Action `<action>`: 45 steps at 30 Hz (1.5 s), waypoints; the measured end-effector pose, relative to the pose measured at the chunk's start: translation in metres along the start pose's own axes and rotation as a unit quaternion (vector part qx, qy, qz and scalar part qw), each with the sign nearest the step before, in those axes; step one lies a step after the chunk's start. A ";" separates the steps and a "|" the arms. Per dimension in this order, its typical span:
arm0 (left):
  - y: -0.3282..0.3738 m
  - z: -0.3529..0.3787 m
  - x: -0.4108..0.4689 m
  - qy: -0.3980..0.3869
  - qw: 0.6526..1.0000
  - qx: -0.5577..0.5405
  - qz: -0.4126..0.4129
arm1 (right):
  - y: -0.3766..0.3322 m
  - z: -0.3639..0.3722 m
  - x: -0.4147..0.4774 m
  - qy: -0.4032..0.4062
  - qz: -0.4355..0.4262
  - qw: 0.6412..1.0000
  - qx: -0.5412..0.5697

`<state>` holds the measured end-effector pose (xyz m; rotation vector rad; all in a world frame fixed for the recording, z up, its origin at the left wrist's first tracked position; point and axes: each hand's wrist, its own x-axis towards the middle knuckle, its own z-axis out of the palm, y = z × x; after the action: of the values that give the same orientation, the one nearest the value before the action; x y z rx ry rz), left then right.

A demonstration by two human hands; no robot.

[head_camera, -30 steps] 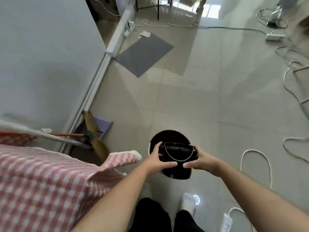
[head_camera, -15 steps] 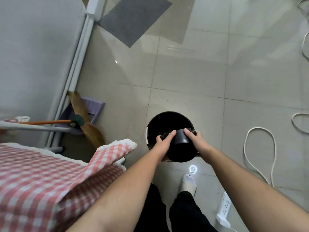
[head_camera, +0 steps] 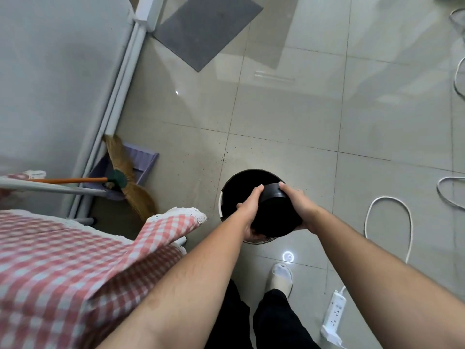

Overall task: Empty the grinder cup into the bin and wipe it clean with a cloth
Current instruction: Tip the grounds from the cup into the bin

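- Grinder cup, black round plastic (head_camera: 275, 212), is upended with its base towards the person, mouth tipped down over the black round bin (head_camera: 242, 182) on the tiled floor (head_camera: 289, 117).
- Left hand (head_camera: 249, 210) clasps its left wall, right hand (head_camera: 298, 206) its right wall, equally near.
- Whether it has emptied, I cannot tell; no wiping cloth is in hand.
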<state>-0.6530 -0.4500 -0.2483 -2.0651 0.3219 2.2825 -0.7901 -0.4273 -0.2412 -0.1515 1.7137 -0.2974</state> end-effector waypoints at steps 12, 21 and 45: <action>-0.008 0.000 -0.010 0.002 1.000 -0.004 0.004 | 0.003 -0.002 -0.017 -0.002 0.008 1.000 0.006; -0.015 -0.006 -0.055 -0.012 0.997 0.016 0.079 | 0.010 -0.008 -0.053 0.013 -0.058 0.998 -0.002; -0.023 -0.059 -0.278 0.044 0.835 0.040 0.546 | -0.081 -0.009 -0.266 -0.153 -0.472 0.853 -0.163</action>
<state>-0.5610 -0.4096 0.0183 -2.2136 2.0064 2.4759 -0.7601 -0.4332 0.0351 -1.2469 1.2397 -0.6558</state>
